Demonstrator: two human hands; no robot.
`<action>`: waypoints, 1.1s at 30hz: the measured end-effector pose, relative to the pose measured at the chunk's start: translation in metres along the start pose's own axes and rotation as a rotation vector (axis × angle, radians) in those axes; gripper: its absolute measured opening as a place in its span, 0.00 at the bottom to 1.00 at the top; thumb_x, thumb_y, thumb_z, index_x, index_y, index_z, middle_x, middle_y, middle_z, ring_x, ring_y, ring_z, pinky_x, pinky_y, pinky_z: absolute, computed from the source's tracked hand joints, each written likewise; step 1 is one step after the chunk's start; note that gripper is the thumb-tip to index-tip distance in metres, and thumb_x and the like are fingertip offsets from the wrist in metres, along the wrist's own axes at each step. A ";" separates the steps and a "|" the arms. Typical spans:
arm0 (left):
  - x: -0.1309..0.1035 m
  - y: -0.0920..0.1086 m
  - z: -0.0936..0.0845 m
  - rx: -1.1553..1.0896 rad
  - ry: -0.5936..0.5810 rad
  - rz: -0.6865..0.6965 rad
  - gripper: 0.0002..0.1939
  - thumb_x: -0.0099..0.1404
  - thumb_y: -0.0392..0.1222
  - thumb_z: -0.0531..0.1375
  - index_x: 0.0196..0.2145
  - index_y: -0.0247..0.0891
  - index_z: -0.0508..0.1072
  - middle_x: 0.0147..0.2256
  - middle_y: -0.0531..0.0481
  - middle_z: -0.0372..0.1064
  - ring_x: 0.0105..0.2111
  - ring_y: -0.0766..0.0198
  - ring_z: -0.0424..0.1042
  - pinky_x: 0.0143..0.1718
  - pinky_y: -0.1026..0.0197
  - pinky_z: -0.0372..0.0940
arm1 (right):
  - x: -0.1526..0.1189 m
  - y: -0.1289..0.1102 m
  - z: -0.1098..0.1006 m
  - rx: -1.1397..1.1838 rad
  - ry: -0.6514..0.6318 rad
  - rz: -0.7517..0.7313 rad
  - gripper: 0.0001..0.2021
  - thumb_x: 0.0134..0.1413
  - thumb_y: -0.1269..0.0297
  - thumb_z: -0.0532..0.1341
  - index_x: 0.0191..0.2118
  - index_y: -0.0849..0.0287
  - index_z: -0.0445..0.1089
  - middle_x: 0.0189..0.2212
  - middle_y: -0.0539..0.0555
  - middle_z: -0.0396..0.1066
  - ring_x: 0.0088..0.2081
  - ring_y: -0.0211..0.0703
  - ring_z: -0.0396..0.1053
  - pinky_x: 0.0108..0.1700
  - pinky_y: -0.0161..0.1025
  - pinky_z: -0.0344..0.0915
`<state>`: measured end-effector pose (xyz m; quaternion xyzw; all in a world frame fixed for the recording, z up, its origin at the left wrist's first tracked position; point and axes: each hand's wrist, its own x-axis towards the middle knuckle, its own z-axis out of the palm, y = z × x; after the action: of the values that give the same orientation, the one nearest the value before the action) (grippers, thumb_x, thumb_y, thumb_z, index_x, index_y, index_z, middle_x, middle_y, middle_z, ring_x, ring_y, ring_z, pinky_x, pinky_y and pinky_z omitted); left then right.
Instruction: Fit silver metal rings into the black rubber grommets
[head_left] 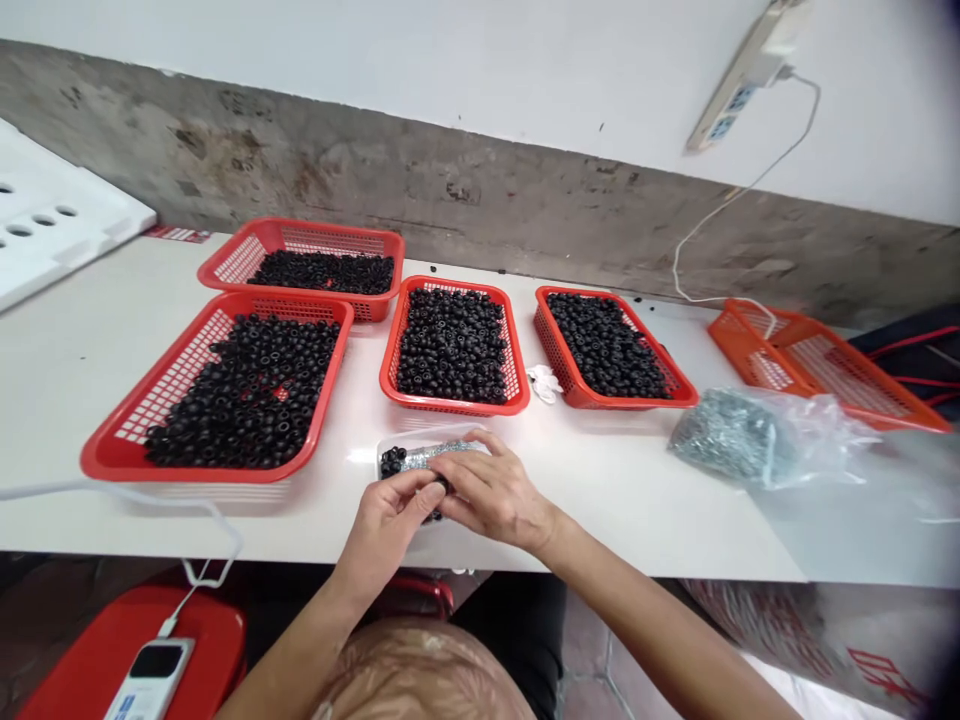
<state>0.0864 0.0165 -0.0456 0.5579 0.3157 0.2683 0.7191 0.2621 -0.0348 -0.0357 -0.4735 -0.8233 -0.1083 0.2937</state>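
My left hand (382, 525) and my right hand (499, 495) meet at the front of the table, over a small pale tray (381, 447). In the tray lie small shiny metal pieces (416, 458), with several black ring-shaped pieces (391, 461) at its left end. The left thumb and forefinger pinch a small black piece (442, 484), partly covered by fingers. Right fingertips press close against the same spot; what they hold is hidden. Both hands are closed. Behind the tray, a red basket (456, 404) holds many black ring-shaped pieces.
More red baskets of black pieces stand at left (105, 455), back left (225, 265) and right (630, 402). A clear bag of metal pieces (731, 435) and orange baskets (847, 365) lie farther right. A white cable (112, 488) crosses the left front edge.
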 end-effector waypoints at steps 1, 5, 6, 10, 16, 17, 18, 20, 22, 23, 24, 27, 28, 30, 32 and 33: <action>0.000 0.000 -0.003 0.022 0.026 0.028 0.13 0.65 0.49 0.62 0.39 0.36 0.78 0.37 0.48 0.75 0.40 0.59 0.71 0.42 0.62 0.63 | 0.001 0.002 0.000 -0.006 0.002 0.023 0.13 0.68 0.60 0.56 0.50 0.61 0.69 0.41 0.57 0.79 0.42 0.41 0.76 0.55 0.47 0.63; 0.000 -0.002 -0.014 0.137 0.240 0.126 0.15 0.66 0.49 0.62 0.46 0.38 0.77 0.45 0.45 0.77 0.47 0.56 0.73 0.48 0.61 0.63 | 0.017 0.027 -0.006 -0.082 0.045 0.076 0.13 0.66 0.59 0.59 0.52 0.59 0.69 0.41 0.55 0.79 0.39 0.41 0.77 0.50 0.45 0.65; 0.000 -0.003 -0.016 0.165 0.293 0.142 0.14 0.67 0.48 0.61 0.45 0.38 0.77 0.45 0.45 0.77 0.48 0.56 0.73 0.48 0.61 0.63 | 0.024 0.038 -0.008 -0.114 0.084 0.119 0.15 0.65 0.59 0.60 0.54 0.59 0.68 0.43 0.56 0.79 0.40 0.43 0.77 0.49 0.45 0.66; -0.004 -0.009 -0.023 0.266 0.439 0.198 0.12 0.67 0.47 0.60 0.45 0.39 0.76 0.46 0.45 0.76 0.47 0.57 0.72 0.47 0.61 0.63 | 0.049 0.069 -0.019 -0.197 0.219 0.465 0.30 0.63 0.54 0.61 0.65 0.60 0.57 0.60 0.66 0.65 0.56 0.56 0.68 0.54 0.53 0.66; -0.010 -0.031 -0.036 0.404 0.516 0.288 0.12 0.68 0.43 0.60 0.47 0.40 0.75 0.45 0.45 0.74 0.44 0.60 0.71 0.45 0.61 0.63 | 0.032 0.044 0.000 0.186 -0.101 0.500 0.08 0.63 0.65 0.59 0.40 0.58 0.77 0.36 0.56 0.78 0.37 0.45 0.76 0.40 0.40 0.71; -0.010 -0.034 -0.037 0.411 0.507 0.294 0.12 0.68 0.42 0.59 0.48 0.40 0.75 0.45 0.45 0.73 0.44 0.59 0.71 0.45 0.61 0.63 | 0.026 0.037 0.007 0.233 -0.190 0.519 0.07 0.62 0.67 0.60 0.38 0.59 0.77 0.36 0.55 0.79 0.35 0.44 0.76 0.38 0.39 0.70; -0.009 -0.038 -0.037 0.412 0.496 0.301 0.12 0.68 0.41 0.59 0.48 0.39 0.74 0.46 0.45 0.73 0.45 0.59 0.71 0.45 0.61 0.63 | 0.021 0.029 0.015 0.255 -0.283 0.525 0.06 0.60 0.69 0.61 0.38 0.59 0.77 0.36 0.54 0.79 0.35 0.44 0.76 0.38 0.38 0.70; -0.008 -0.043 -0.037 0.409 0.481 0.324 0.12 0.68 0.40 0.59 0.49 0.39 0.74 0.47 0.43 0.72 0.47 0.58 0.70 0.45 0.60 0.64 | 0.014 0.016 0.031 0.225 -0.439 0.519 0.07 0.58 0.71 0.62 0.40 0.58 0.77 0.36 0.53 0.79 0.36 0.43 0.77 0.39 0.36 0.69; -0.007 -0.048 -0.034 0.421 0.476 0.355 0.12 0.67 0.39 0.59 0.48 0.40 0.74 0.49 0.42 0.71 0.50 0.56 0.70 0.47 0.58 0.65 | 0.013 0.007 0.045 0.163 -0.534 0.496 0.09 0.57 0.73 0.63 0.42 0.56 0.77 0.35 0.52 0.79 0.36 0.42 0.77 0.39 0.34 0.67; -0.007 -0.049 -0.033 0.438 0.473 0.369 0.13 0.67 0.39 0.58 0.48 0.40 0.74 0.49 0.42 0.71 0.51 0.55 0.69 0.48 0.57 0.65 | 0.014 0.003 0.050 0.137 -0.557 0.483 0.09 0.56 0.73 0.63 0.41 0.56 0.77 0.34 0.52 0.79 0.35 0.43 0.77 0.37 0.34 0.67; -0.008 -0.051 -0.033 0.460 0.470 0.382 0.13 0.67 0.38 0.58 0.49 0.40 0.74 0.50 0.41 0.70 0.52 0.55 0.68 0.50 0.56 0.65 | 0.015 0.001 0.056 0.115 -0.568 0.470 0.08 0.56 0.73 0.63 0.40 0.56 0.77 0.32 0.53 0.79 0.34 0.43 0.77 0.35 0.33 0.66; -0.009 -0.056 -0.032 0.505 0.454 0.408 0.14 0.68 0.37 0.56 0.49 0.41 0.74 0.52 0.41 0.69 0.54 0.55 0.67 0.55 0.53 0.63 | 0.020 -0.004 0.067 0.058 -0.583 0.432 0.05 0.54 0.74 0.63 0.35 0.58 0.75 0.29 0.54 0.78 0.31 0.44 0.77 0.30 0.33 0.62; -0.009 -0.057 -0.032 0.508 0.449 0.412 0.14 0.68 0.36 0.56 0.49 0.41 0.74 0.52 0.40 0.69 0.54 0.55 0.67 0.55 0.52 0.63 | 0.021 -0.005 0.070 0.041 -0.587 0.423 0.05 0.54 0.75 0.63 0.34 0.58 0.75 0.29 0.54 0.77 0.30 0.44 0.77 0.28 0.32 0.61; -0.009 -0.058 -0.034 0.506 0.441 0.416 0.14 0.68 0.35 0.56 0.49 0.41 0.74 0.52 0.40 0.69 0.54 0.55 0.68 0.56 0.52 0.63 | 0.022 -0.007 0.074 0.010 -0.593 0.419 0.06 0.53 0.76 0.62 0.33 0.58 0.73 0.28 0.54 0.77 0.29 0.45 0.76 0.27 0.32 0.59; -0.009 -0.058 -0.035 0.496 0.444 0.414 0.14 0.67 0.34 0.56 0.49 0.41 0.75 0.52 0.40 0.69 0.53 0.55 0.68 0.56 0.53 0.63 | 0.022 -0.007 0.075 -0.017 -0.595 0.438 0.05 0.52 0.75 0.61 0.32 0.59 0.73 0.27 0.54 0.77 0.28 0.45 0.76 0.27 0.33 0.59; -0.009 -0.057 -0.036 0.489 0.451 0.415 0.14 0.67 0.34 0.56 0.49 0.41 0.75 0.51 0.41 0.70 0.53 0.55 0.68 0.56 0.53 0.63 | 0.021 -0.006 0.074 -0.030 -0.592 0.459 0.05 0.53 0.75 0.61 0.32 0.59 0.73 0.27 0.55 0.77 0.28 0.46 0.76 0.27 0.33 0.59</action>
<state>0.0558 0.0193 -0.1062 0.6918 0.4008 0.4408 0.4080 0.2210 0.0105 -0.0825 -0.6606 -0.7435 0.0899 0.0526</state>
